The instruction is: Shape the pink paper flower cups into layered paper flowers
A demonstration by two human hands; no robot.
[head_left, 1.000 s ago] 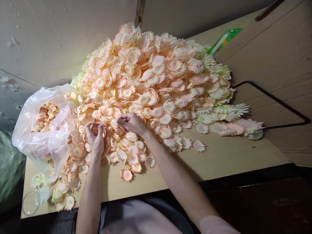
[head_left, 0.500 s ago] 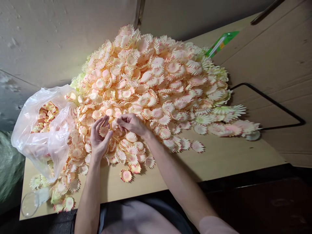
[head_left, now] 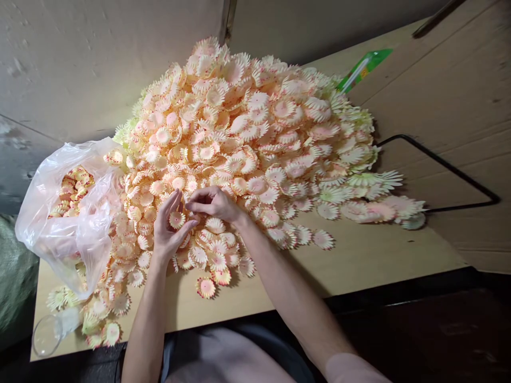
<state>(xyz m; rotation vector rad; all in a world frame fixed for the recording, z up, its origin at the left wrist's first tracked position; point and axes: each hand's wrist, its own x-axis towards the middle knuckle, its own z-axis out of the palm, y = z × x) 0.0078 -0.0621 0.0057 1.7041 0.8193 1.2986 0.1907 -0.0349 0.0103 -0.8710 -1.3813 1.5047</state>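
A large heap of artificial flower petal pieces (head_left: 255, 125), cream and pink with fringed rims, covers the table. My left hand (head_left: 170, 229) is cupped low over the heap's front, thumb and fingers apart. One round petal piece (head_left: 176, 219) shows in the gap between them; whether it touches the hand I cannot tell. Just to the right, my right hand (head_left: 215, 204) has its thumb and fingers pinched together, tips close to the left fingertips. Anything in that pinch is too small or hidden to make out.
A translucent plastic bag (head_left: 66, 223) with more petal pieces stands at left. A clear round cup (head_left: 47, 335) lies at the table's (head_left: 359, 266) front left corner. On the right are a bent black rod (head_left: 451, 167), a green packet (head_left: 365, 69) and cardboard (head_left: 431, 101).
My left hand has shifted slightly right, its thumb reaching further toward my right hand. My right fingertips have moved a little left. The heap looks the same.
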